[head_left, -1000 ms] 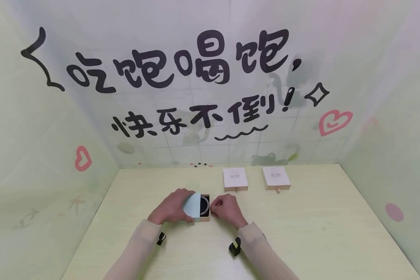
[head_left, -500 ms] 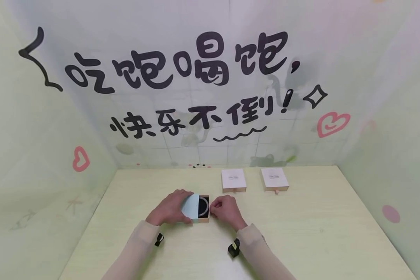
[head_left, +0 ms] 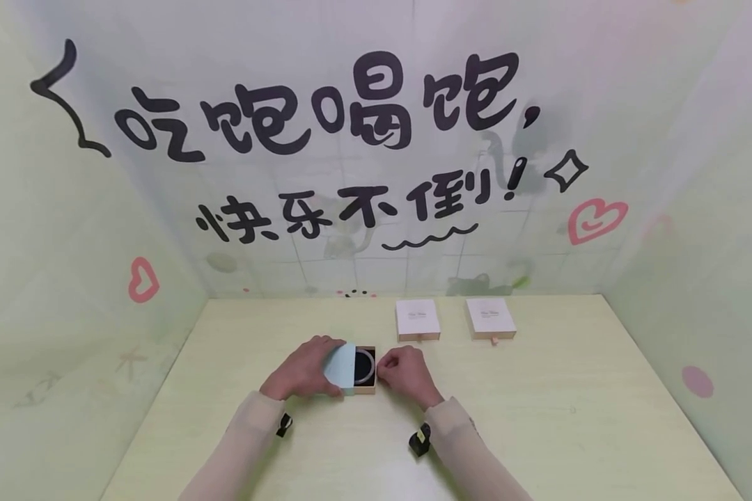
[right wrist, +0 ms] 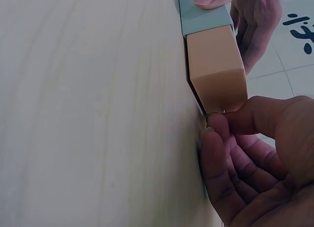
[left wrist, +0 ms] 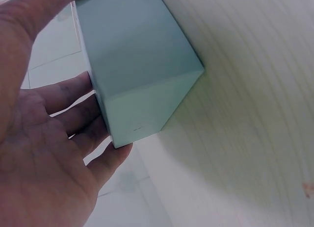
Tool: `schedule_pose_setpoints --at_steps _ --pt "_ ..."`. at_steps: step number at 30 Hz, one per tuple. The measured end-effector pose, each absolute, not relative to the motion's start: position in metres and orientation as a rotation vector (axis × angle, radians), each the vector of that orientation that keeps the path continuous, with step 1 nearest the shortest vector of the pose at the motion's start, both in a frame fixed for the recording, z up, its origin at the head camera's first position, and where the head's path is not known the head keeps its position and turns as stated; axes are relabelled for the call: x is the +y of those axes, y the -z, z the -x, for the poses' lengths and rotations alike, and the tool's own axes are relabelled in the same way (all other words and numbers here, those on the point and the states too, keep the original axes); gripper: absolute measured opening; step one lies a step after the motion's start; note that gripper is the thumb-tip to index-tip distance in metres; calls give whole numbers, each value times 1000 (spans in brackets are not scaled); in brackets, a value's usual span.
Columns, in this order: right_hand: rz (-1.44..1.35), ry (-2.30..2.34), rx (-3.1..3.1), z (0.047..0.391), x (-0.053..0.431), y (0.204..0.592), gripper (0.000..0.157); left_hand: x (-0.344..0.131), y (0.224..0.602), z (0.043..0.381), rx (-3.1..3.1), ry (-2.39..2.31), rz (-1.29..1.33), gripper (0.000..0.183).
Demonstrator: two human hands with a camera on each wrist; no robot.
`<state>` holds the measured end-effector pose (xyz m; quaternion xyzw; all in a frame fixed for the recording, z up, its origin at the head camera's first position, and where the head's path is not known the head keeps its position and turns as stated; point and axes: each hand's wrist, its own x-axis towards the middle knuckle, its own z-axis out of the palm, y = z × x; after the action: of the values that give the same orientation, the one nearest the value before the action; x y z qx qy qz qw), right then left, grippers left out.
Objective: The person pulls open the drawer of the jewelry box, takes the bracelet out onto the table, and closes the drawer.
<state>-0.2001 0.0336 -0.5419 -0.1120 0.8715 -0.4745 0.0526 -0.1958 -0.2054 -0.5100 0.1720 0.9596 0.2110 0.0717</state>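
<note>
A light-blue drawer box [head_left: 341, 367] lies on the table, its tan drawer [head_left: 366, 390] partly pulled out to the right. Inside the drawer a silver-grey ring, like a bangle [head_left: 372, 361], sits on a black lining. My left hand [head_left: 305, 370] holds the blue sleeve from the left, thumb on the near side and fingers across the far side. At the drawer's right end, my right hand [head_left: 407, 374] pinches with thumb and index finger. In the right wrist view, those fingertips meet at the end of the tan drawer [right wrist: 216, 53]; whatever is between them is hidden.
Two white-topped boxes stand behind, to the right: one box [head_left: 418, 319] nearer the middle, another box [head_left: 491, 317] with a small tab [head_left: 494, 341] at its front. Printed walls [head_left: 376, 271] enclose the pale wooden table [head_left: 570, 417] at the back and sides.
The drawer has slid slightly farther out of the blue sleeve, so a bit more of the ring shows. Both hands keep about the same hold.
</note>
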Motion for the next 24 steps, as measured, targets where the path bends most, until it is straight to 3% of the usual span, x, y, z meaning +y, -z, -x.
schedule_pose_setpoints --at_steps 24 --pt "367 1444 2683 200 45 545 11 -205 510 193 2893 -637 -518 94"
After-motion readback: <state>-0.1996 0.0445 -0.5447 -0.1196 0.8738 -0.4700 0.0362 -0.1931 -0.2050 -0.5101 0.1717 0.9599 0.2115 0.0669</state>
